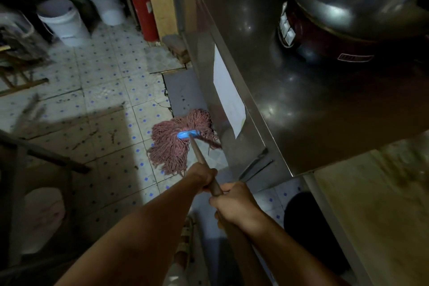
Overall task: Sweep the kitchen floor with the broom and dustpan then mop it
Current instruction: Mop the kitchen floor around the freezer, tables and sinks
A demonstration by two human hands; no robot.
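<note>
Right hand [234, 202] nearest, grip wrapped tight on the mop handle [202, 153]; left hand [204, 176] just ahead, same closed grip. Handle's long axis runs from hands forward-left down to the mop head [178, 139], strands spread on the tiled floor [109, 104], against the steel surface [301, 104] base. White paper [228, 97] on its edge, no legible writing.

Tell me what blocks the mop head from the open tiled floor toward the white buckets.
Nothing visible blocks it nearby. The mop head lies on the tiled floor beside the steel counter; tiles toward the white buckets look open. Scattered sticks lie farther left.
</note>
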